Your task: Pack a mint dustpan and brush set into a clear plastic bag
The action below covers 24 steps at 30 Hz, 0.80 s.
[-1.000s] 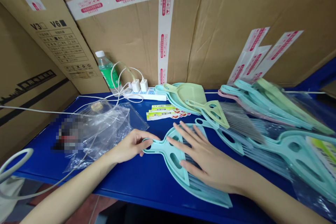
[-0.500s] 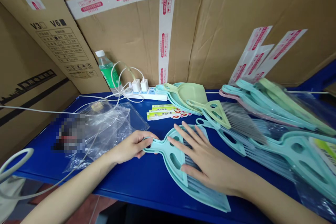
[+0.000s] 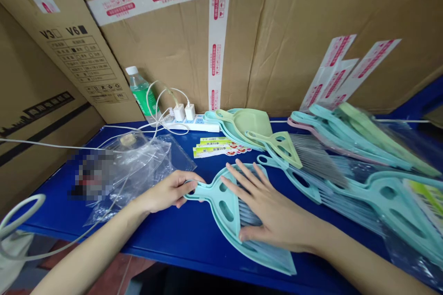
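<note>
1. The teal dustpan [image 3: 249, 250] lies on the near part of the table, in front of the person, with a teal brush [image 3: 232, 197] nested in its pan, handle over handle.
2. The left hand [image 3: 171, 191] has a narrow grip, thumb and forefinger closed on the stacked handle ends.
3. The right hand [image 3: 273, 212] is flat, fingers spread wide over the brush's grey-blue bristles, gripping nothing.
4. At the right edge, a clear bag seems to hold a second teal set [image 3: 375, 193] and a printed card, though glare and blur make its outline hard to follow.
5. Behind that is a pile of pink, teal and green dustpans [image 3: 356, 136], at least partly in clear film.
6. A green dustpan [image 3: 254, 122] sits on a teal one near the back, with a green brush [image 3: 277, 144] beside it overlapping another teal brush [image 3: 302, 189].
7. Crumpled clear bags [image 3: 145, 166] lie to the left; a capped bottle [image 3: 143, 97] with a green label stands behind them.
8. The blue table [image 3: 173, 244] also carries yellow-and-white cards [image 3: 214, 150] and a white power strip [image 3: 204, 124] with two plugged adapters.
9. Taped cardboard [image 3: 294, 32] walls the back; reddish floor tiles [image 3: 133, 267] show below.
</note>
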Each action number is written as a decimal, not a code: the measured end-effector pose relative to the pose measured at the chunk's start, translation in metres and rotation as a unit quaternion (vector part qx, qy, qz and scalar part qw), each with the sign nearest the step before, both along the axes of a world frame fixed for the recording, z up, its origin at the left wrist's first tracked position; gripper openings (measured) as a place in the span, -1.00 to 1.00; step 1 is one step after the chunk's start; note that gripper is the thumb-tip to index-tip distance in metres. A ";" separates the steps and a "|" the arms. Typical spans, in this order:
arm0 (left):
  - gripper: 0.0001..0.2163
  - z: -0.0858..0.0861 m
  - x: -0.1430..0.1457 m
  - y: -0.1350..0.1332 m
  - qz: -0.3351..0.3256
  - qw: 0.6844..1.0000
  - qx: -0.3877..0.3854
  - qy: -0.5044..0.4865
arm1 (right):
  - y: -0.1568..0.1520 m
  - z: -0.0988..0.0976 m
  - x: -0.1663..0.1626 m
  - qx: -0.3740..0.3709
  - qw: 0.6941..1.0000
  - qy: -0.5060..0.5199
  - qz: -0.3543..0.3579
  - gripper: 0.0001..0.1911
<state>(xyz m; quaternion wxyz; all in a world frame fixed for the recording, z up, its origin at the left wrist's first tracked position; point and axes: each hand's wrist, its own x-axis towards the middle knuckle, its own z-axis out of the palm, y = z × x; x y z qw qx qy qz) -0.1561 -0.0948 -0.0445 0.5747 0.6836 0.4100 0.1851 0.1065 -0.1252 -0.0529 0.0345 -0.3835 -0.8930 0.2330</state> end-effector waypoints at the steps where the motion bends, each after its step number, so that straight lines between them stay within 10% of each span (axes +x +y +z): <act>1: -0.60 0.001 -0.002 0.000 0.001 1.000 -0.001 0.003 | 0.001 0.001 0.002 -0.002 1.000 0.007 0.006 -0.01; 24: -0.73 0.015 -0.009 -0.003 -0.019 0.968 0.199 0.148 | 0.003 0.002 0.007 -0.005 1.000 0.020 -0.003 -0.20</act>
